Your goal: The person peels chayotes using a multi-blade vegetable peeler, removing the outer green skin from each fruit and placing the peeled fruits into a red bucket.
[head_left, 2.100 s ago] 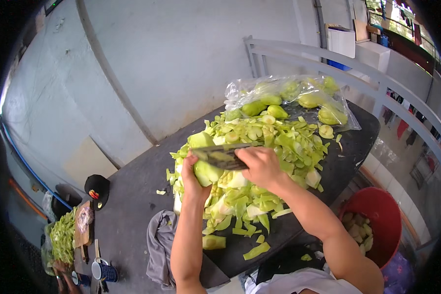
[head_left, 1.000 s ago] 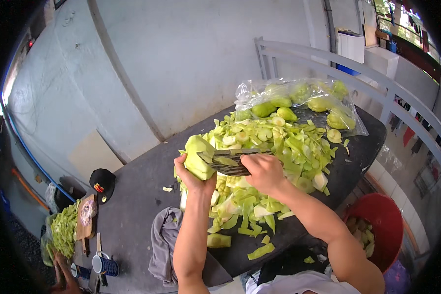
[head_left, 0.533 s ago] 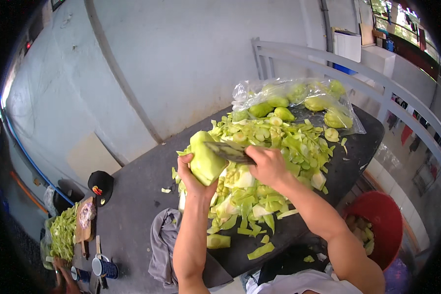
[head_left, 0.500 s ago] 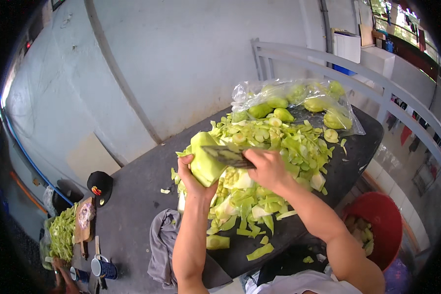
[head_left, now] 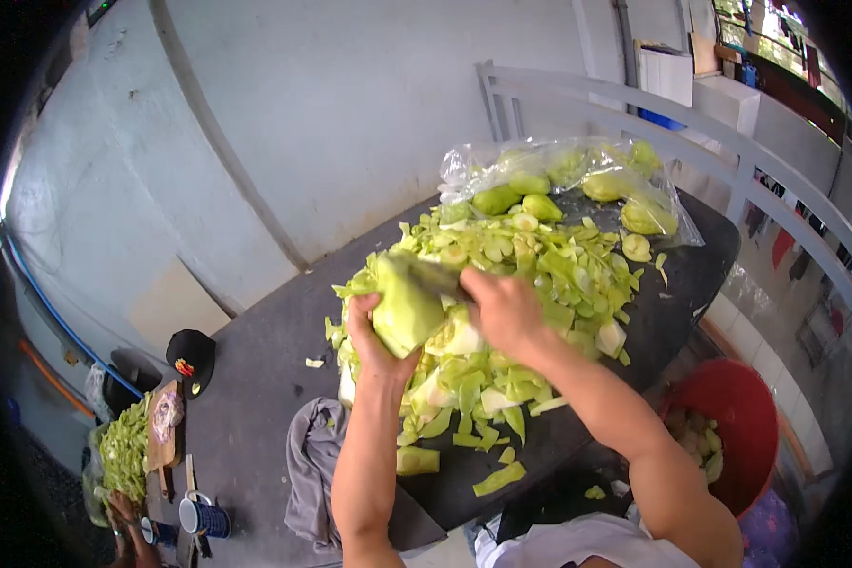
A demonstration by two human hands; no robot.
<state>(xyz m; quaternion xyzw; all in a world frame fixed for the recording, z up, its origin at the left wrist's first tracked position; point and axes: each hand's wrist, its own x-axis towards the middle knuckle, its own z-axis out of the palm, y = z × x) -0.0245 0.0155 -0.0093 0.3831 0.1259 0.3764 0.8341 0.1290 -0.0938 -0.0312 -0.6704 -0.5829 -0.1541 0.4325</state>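
My left hand (head_left: 379,338) holds up a large, pale green peeled fruit (head_left: 406,308), its fingers wrapped round the left side and base. In my right hand (head_left: 502,308) is a broad-bladed knife (head_left: 433,278), blurred by motion. Its blade lies across the upper right of the fruit. The handle is hidden in my closed fingers. Under and behind both hands spreads a heap of light green peelings and cut pieces (head_left: 577,284). A clear plastic bag (head_left: 677,194) with several whole green fruits (head_left: 604,186) lies at the far end of the table.
A grey cloth (head_left: 308,473) lies on the dark table (head_left: 246,398) left of my forearm. Further left are a black cap (head_left: 190,353), mugs (head_left: 204,518), a wooden board (head_left: 166,445) and another person's hands (head_left: 121,506). A red tub (head_left: 743,407) stands below at right.
The knife and my right hand have shifted slightly up and left along the fruit. My left hand keeps its hold. The whole view has tilted slightly.
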